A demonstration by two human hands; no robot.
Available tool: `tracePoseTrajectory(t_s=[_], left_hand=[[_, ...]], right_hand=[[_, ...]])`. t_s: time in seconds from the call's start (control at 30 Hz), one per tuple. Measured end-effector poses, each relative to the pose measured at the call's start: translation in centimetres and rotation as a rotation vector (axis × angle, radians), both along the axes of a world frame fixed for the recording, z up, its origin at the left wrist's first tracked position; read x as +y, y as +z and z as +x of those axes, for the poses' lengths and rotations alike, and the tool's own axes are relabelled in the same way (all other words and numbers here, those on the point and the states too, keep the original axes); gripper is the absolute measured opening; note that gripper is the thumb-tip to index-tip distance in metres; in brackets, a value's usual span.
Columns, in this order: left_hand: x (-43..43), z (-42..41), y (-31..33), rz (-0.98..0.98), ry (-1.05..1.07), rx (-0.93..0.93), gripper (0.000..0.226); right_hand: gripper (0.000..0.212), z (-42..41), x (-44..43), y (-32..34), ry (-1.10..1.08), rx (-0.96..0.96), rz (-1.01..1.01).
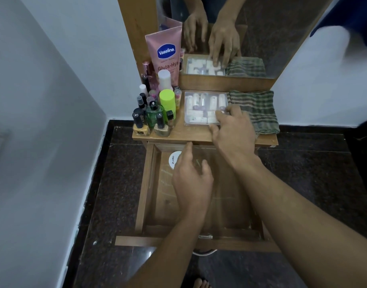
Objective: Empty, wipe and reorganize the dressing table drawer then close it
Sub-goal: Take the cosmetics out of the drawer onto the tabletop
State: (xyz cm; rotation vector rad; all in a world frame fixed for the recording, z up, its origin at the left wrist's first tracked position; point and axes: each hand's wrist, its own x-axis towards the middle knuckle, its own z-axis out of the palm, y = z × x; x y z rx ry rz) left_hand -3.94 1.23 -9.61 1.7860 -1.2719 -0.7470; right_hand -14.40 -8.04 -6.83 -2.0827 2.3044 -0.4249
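Observation:
The wooden drawer [149, 183] stands pulled out below the dressing table top [191, 134]. At the drawer's back lies a round white compact [174, 160]. My left hand [192, 179] hovers over the drawer, fingers spread, holding nothing. A clear plastic box of small tubes [201, 107] lies on the table top, and my right hand [232, 129] rests on its near right corner, thumb and fingers touching the edge. A folded green striped cloth [255, 109] lies right of the box.
Nail polish bottles [140, 123], a green-capped bottle [167, 100] and a pink Vaseline tube [166, 53] crowd the table's left side. A mirror [251, 28] stands behind. Dark granite floor [116, 183] surrounds the drawer, with white walls on both sides.

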Motion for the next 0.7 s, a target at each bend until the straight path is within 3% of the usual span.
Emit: tracePoseTrajectory(t_s=[0.4,0.7], left_hand=[[3.4,0.8,-2.4,0.085,-0.036,0.075,0.055],[2.2,2.0,-2.4,0.224,0.084,0.142,0.046]], right_hand=[[0.039,0.4,-2.1,-0.1,-0.031,-0.028,0.009],[0.040,0.5,-1.3,-0.2,-0.018,-0.045,-0.054]])
